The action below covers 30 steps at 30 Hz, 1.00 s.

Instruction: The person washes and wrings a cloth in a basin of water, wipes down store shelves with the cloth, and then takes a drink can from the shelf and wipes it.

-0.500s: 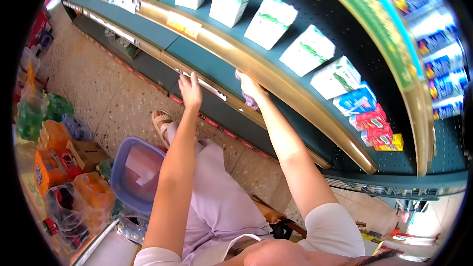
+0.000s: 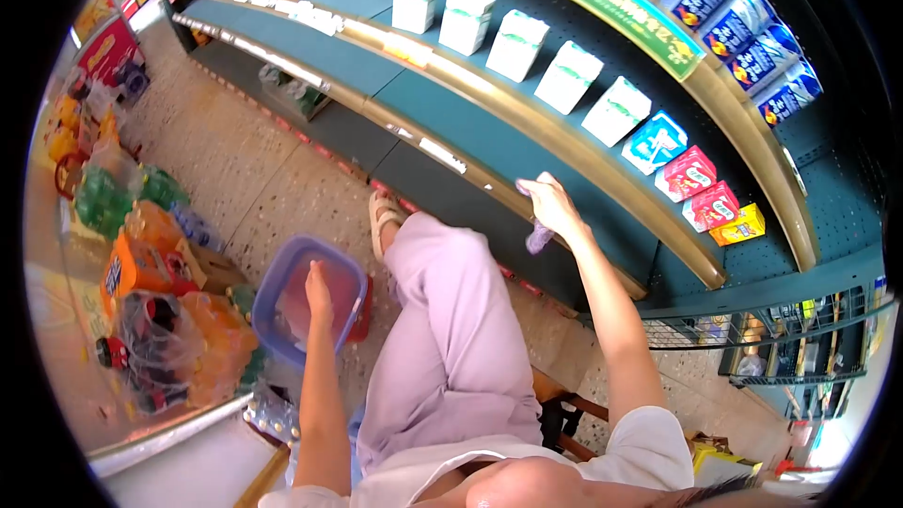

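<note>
A bunched purple cloth is gripped in my right hand, in front of the edge of a green shelf. Part of the cloth hangs below my fingers and a bit sticks out above them. My left hand is over a purple basin, with its fingers stretched out and nothing in it. The basin stands on the floor to the left of my legs and holds something pale that I cannot make out.
White cartons, a blue box, red boxes and a yellow box line the upper shelf. Bottle packs stand on the floor at left. Blue packages are at upper right. A stool's legs show behind my legs.
My left hand has moved from the lower shelf edge down and left to the basin. My right hand, still with the cloth, is further right along the shelf. The view has shifted.
</note>
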Each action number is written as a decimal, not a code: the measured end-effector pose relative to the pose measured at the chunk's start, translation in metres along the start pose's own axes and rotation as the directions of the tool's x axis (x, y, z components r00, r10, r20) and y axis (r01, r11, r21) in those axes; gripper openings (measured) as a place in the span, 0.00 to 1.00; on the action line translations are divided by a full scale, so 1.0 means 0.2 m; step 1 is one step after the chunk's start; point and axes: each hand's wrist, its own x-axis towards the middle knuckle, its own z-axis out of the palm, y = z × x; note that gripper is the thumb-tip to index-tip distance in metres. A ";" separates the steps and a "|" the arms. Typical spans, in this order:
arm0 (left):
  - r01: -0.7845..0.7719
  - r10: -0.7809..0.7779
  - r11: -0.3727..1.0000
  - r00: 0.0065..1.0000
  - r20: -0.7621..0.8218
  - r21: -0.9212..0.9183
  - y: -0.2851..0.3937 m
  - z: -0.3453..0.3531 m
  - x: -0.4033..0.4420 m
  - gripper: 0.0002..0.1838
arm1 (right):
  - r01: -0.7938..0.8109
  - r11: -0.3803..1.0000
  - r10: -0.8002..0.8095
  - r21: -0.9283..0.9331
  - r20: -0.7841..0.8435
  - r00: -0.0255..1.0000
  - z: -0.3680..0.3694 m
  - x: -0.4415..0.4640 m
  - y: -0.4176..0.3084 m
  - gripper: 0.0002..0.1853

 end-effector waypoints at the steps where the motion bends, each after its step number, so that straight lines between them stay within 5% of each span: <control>1: 0.043 -0.043 0.999 0.999 0.016 0.009 0.00 -0.05 -0.05 0.36 | 0.069 0.995 -0.067 0.075 -0.023 0.997 -0.03 -0.01 -0.19 0.16; 5: 0.163 -0.155 0.980 0.985 0.076 -0.112 0.11 -0.03 -0.28 0.38 | 0.352 0.863 -0.314 0.362 -0.160 0.936 0.04 0.06 -0.85 0.15; 10: 0.300 -0.204 0.883 0.938 0.280 -0.361 0.18 -0.08 -0.41 0.40 | 0.421 0.664 -0.421 0.619 -0.156 0.894 0.62 0.18 -1.40 0.18; 12: 0.394 -0.248 0.810 0.901 0.355 -0.434 0.23 -0.16 -0.45 0.38 | 0.251 0.562 -0.398 0.788 -0.009 0.917 0.88 0.14 -1.58 0.17; 16: 0.189 -0.155 0.774 0.982 0.109 -0.604 0.08 -0.33 -0.35 0.34 | 0.034 0.499 -0.435 0.866 0.217 0.874 1.47 0.09 -1.64 0.16; 18: 0.049 -0.113 0.837 0.990 -0.085 -0.545 -0.12 -0.50 -0.25 0.35 | -0.096 0.635 -0.319 0.766 0.374 0.871 1.69 0.09 -1.58 0.17; 21: 0.328 -0.469 0.839 0.840 -0.272 -0.435 -0.27 -0.61 -0.19 0.39 | -0.232 0.846 -0.105 0.480 0.577 0.810 2.01 0.06 -1.40 0.21; 24: 0.362 -0.186 0.916 0.763 -0.620 0.171 -0.60 -0.64 -0.09 0.41 | -0.051 0.964 -0.130 0.261 0.632 0.764 2.07 0.03 -1.38 0.25; 26: 0.337 -0.041 0.848 0.811 -0.583 0.410 -0.69 -0.67 -0.06 0.42 | 0.222 0.952 -0.307 0.213 0.626 0.717 2.13 0.01 -1.44 0.28; 27: 0.314 0.021 0.798 0.838 -0.545 0.514 -0.74 -0.65 -0.03 0.42 | 0.236 0.945 -0.327 0.228 0.690 0.645 2.18 0.01 -1.42 0.29; 30: 0.390 -0.143 0.761 0.881 -0.451 0.519 -0.79 -0.68 0.08 0.41 | 0.313 0.935 -0.317 0.166 0.782 0.536 2.29 0.04 -1.43 0.29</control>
